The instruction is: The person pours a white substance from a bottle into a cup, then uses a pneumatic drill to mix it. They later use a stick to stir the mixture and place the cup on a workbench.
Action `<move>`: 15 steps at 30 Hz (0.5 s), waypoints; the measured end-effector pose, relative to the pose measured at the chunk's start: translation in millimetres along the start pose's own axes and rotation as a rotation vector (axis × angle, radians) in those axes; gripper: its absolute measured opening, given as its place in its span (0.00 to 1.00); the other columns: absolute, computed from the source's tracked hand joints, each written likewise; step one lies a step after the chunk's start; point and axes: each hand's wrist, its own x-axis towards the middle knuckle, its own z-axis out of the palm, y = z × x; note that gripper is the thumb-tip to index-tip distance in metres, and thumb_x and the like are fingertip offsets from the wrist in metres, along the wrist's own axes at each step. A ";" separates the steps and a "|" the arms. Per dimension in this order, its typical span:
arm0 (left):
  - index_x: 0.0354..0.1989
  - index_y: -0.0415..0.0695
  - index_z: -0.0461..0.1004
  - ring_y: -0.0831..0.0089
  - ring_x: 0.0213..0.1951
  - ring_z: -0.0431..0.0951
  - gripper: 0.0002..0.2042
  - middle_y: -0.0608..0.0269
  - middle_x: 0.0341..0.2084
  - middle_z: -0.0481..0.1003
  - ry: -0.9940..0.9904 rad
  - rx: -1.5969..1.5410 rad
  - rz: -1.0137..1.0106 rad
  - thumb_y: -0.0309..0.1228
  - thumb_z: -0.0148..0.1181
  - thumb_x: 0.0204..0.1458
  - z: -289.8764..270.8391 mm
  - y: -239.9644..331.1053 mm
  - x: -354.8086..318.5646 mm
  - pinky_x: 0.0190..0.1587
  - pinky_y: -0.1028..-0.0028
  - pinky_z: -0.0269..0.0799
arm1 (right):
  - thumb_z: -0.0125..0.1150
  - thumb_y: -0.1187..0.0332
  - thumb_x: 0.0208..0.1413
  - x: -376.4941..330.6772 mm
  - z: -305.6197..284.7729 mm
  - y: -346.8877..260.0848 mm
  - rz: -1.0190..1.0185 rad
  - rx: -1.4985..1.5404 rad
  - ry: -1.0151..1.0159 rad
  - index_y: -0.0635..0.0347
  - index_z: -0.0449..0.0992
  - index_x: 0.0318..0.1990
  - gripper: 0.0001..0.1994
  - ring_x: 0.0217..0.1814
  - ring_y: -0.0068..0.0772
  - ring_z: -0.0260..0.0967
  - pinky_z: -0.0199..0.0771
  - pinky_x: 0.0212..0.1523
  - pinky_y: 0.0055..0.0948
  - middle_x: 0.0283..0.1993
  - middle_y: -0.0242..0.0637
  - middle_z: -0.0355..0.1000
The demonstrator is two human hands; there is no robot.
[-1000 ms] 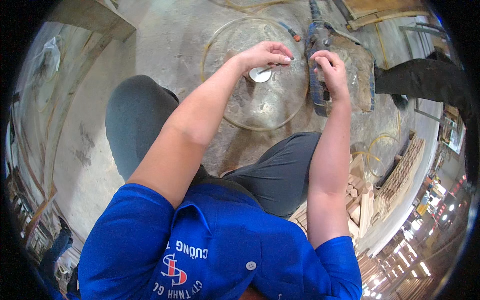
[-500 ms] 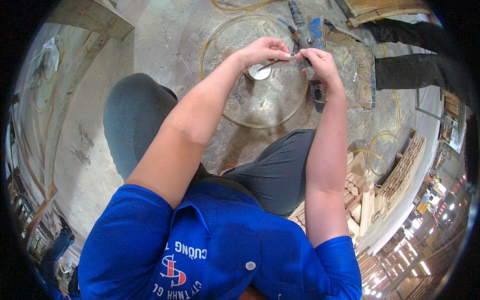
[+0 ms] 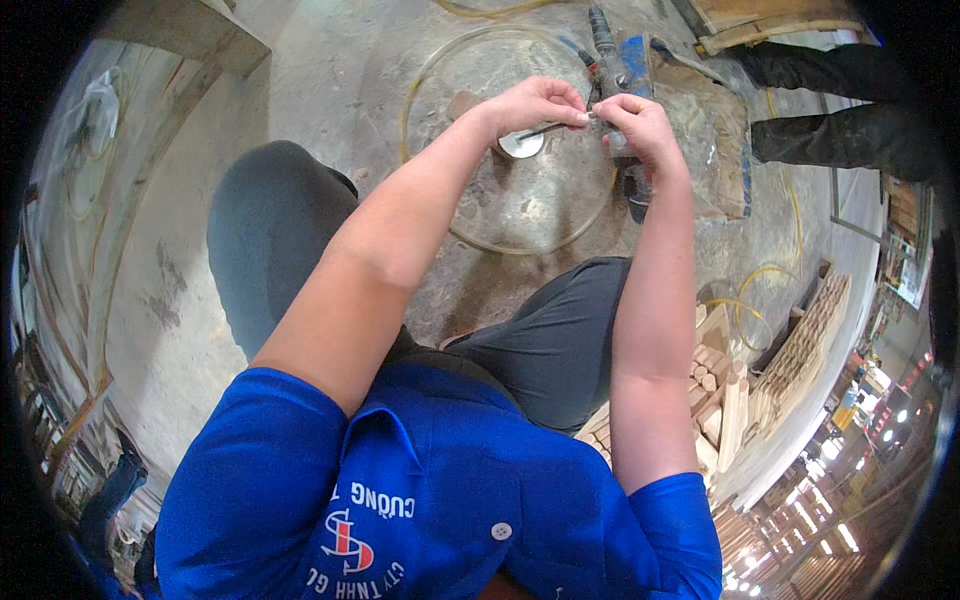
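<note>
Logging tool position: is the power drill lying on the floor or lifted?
Lifted: the right hand grips the power drill above the floor, left hand alongside.

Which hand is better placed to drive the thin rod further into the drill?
Probably left. The left hand pinches the thin rod by its free end, while the right hand grips the drill at the tip, steadying it.

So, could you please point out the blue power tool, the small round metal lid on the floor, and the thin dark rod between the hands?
blue power tool [image 3: 632,62], head view, on its blue body.
round metal lid [image 3: 522,146], head view, on its shiny top.
thin dark rod [image 3: 545,130], head view, on the middle of its shaft.
</note>
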 end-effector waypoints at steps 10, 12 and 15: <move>0.49 0.41 0.71 0.78 0.42 0.73 0.18 0.63 0.39 0.75 0.036 -0.047 0.023 0.32 0.61 0.50 4.5 -2.1 -2.2 0.49 0.78 0.67 | 0.57 0.65 0.48 7.7 1.9 5.0 -0.200 -0.111 -0.032 0.61 0.77 0.30 0.09 0.27 0.19 0.63 0.64 0.31 0.20 0.23 0.25 0.68; 0.49 0.41 0.72 0.78 0.42 0.73 0.17 0.64 0.38 0.75 0.030 -0.031 0.032 0.32 0.61 0.50 4.8 -2.7 -2.0 0.49 0.78 0.67 | 0.55 0.64 0.48 7.9 -1.1 6.3 -0.201 -0.080 -0.059 0.62 0.78 0.32 0.11 0.31 0.23 0.65 0.66 0.37 0.22 0.25 0.28 0.70; 0.48 0.43 0.73 0.79 0.41 0.73 0.16 0.65 0.38 0.75 0.034 0.009 0.067 0.32 0.60 0.50 9.4 -3.0 -0.9 0.48 0.78 0.67 | 0.52 0.65 0.47 6.1 -9.2 12.5 -0.406 -0.309 0.014 0.60 0.78 0.35 0.12 0.41 0.31 0.66 0.64 0.45 0.26 0.32 0.37 0.71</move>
